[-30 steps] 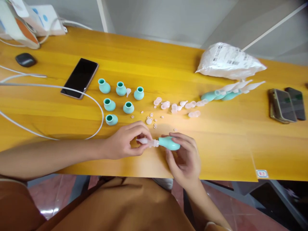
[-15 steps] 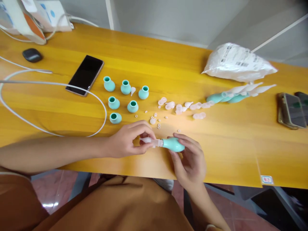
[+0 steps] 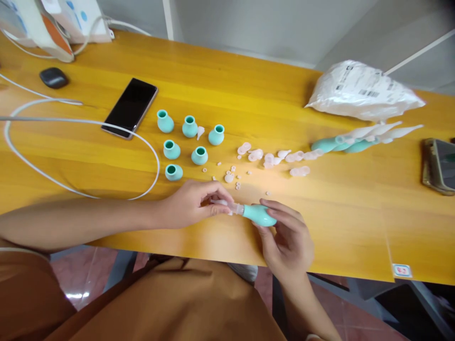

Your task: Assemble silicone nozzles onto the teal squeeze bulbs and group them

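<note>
Six small teal rubber bulbs are standing just beyond the left hand's fingers, with many clear plastic bits scattered past both hands. One assembled piece, a teal rubber bulb with a clear plastic nozzle, is lying level between the fingertips: the left fingers are pinching its nozzle, the right hand is curling around its bulb. The yellow wooden table's near edge is running just beneath both wrists, with bare wood opening out rightward.
</note>
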Available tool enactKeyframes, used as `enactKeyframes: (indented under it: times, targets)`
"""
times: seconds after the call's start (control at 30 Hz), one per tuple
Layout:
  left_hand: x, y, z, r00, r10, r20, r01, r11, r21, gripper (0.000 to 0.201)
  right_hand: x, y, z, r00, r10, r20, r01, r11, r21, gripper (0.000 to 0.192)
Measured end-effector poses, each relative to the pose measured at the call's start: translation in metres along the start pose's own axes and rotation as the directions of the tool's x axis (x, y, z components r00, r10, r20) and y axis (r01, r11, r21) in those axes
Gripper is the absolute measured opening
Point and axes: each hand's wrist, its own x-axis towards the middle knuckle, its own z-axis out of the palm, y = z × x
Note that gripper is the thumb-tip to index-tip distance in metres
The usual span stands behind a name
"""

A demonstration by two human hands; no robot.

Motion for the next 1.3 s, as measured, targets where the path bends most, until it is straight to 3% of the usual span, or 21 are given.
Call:
enactKeyframes:
  times: [0.23,0.7,1.3]
  targets:
    - [-0.002,-0.005,0.001,0.997,-0.075,0.026,0.078,0.986,-0.148,0.021,0.001,-0.003,0.002,0.995,-0.09,-0.048,0.089,0.996,-0.018,0.06]
    - [-0.002,-0.002,-0.002,0.997,0.001,0.077,0.004,0.998,-0.063,0.042,0.002,-0.009,-0.001,0.986,-0.164,-0.028,0.163,0.986,-0.023,0.074]
    - [-0.005,-0.011,-0.002,0.98,0.2,0.022,-0.201,0.971,0.131,0.019,0.003,-0.011,-0.002,0.979,-0.204,-0.027,0.201,0.975,-0.093,0.084]
